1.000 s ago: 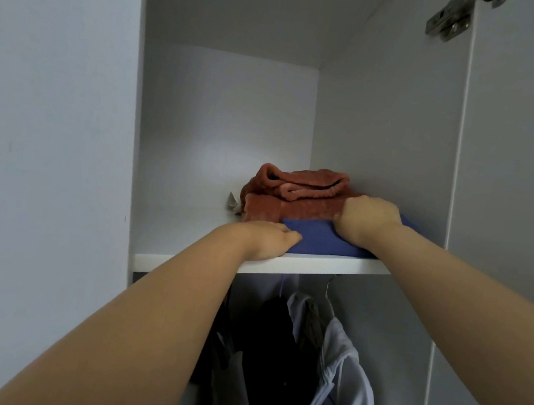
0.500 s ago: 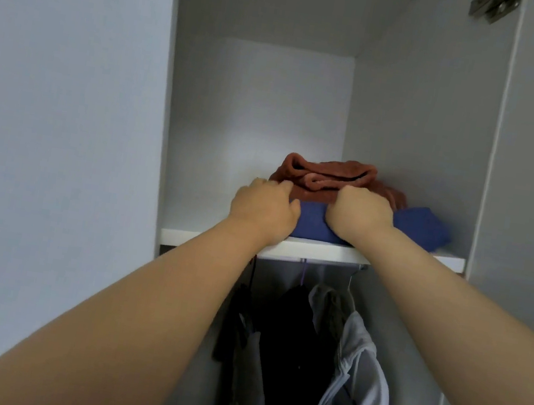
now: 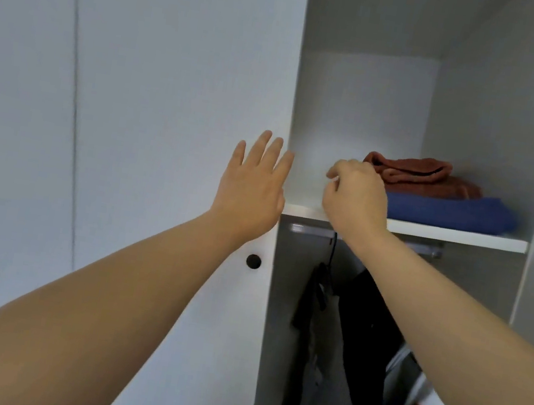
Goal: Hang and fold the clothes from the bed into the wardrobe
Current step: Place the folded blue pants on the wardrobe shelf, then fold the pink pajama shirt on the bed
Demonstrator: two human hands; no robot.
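Blue garment (image 3: 447,212) under rust garment (image 3: 418,176) on shelf (image 3: 461,236); left hand (image 3: 250,189) raised, fingers spread, released; right hand (image 3: 354,198) clenched near them.

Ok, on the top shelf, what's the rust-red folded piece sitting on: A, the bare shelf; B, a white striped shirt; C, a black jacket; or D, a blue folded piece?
D: the rust-red piece lies on top of the blue piece, which itself rests on the shelf.
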